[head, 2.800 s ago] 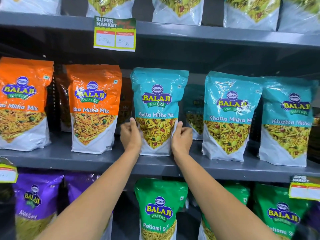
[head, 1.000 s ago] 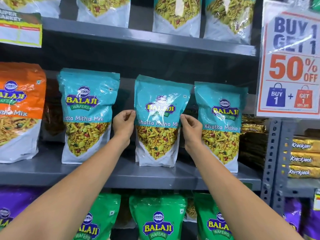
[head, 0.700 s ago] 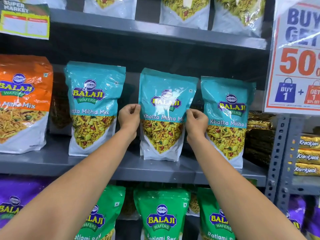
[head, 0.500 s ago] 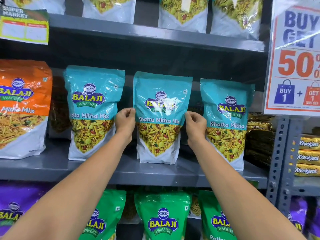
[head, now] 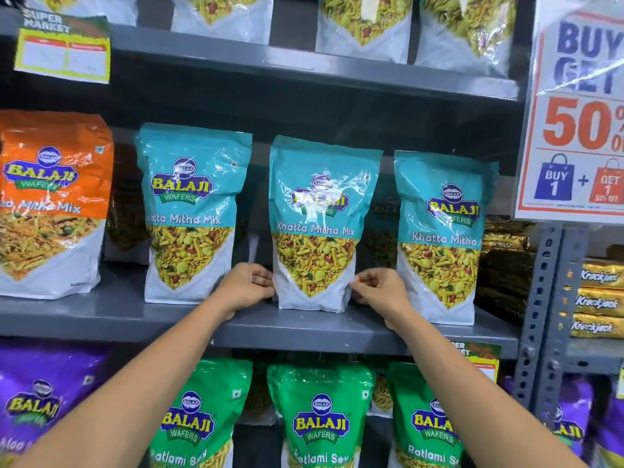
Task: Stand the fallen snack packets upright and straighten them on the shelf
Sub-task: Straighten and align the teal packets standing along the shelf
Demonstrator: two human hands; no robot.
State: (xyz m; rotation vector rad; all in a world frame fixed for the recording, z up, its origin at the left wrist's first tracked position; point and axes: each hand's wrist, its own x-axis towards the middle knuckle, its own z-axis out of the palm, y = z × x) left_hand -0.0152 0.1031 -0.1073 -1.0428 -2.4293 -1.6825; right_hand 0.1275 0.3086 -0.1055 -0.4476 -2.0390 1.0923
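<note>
Three teal Khatta Mitha Mix packets stand upright on the grey middle shelf [head: 101,315]. The middle teal packet [head: 320,214] rests on the shelf, and both hands pinch its lower side edges. My left hand [head: 248,287] grips its lower left edge. My right hand [head: 378,288] grips its lower right edge. The left teal packet [head: 190,211] and the right teal packet [head: 442,238] stand on either side, with small gaps between them. An orange packet [head: 50,204] stands at the far left.
Green packets [head: 320,417] and purple packets [head: 44,400] fill the shelf below. White-based packets line the shelf above [head: 304,65]. A 50% off sign [head: 577,113] hangs at the right by a perforated upright post [head: 540,298], beside gold biscuit packs [head: 597,298].
Both hands have slid down from the middle packet's mid-height to its lower corners. The packet now sits down on the shelf, straighter than before.
</note>
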